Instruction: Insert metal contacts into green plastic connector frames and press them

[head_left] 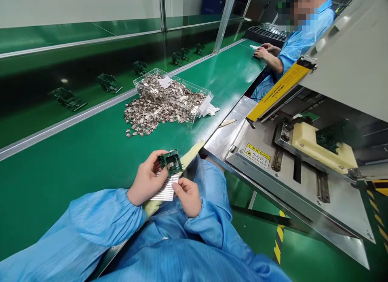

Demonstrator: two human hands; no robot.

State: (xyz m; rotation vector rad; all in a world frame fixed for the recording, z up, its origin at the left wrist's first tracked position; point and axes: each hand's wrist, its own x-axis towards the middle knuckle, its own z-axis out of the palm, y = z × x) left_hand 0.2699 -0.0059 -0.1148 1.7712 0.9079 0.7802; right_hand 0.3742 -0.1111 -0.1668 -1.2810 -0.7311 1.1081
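Observation:
My left hand (147, 179) grips a dark green plastic fixture (170, 162) with a metal part at its centre. A ribbed silver metal strip (164, 188) hangs below the fixture, and its top end is hidden behind my left hand. My right hand (188, 197) pinches the strip's right edge between thumb and fingers. Both hands are over my lap, just off the near edge of the green workbench (75, 152). Blue sleeves cover both forearms.
A clear plastic bin (172, 96) spills small metal pieces onto the bench. Several green fixtures stand along the back shelf. To the right is a steel machine (297, 160) with a warning label. A co-worker's hands (263, 51) rest at the bench's far end.

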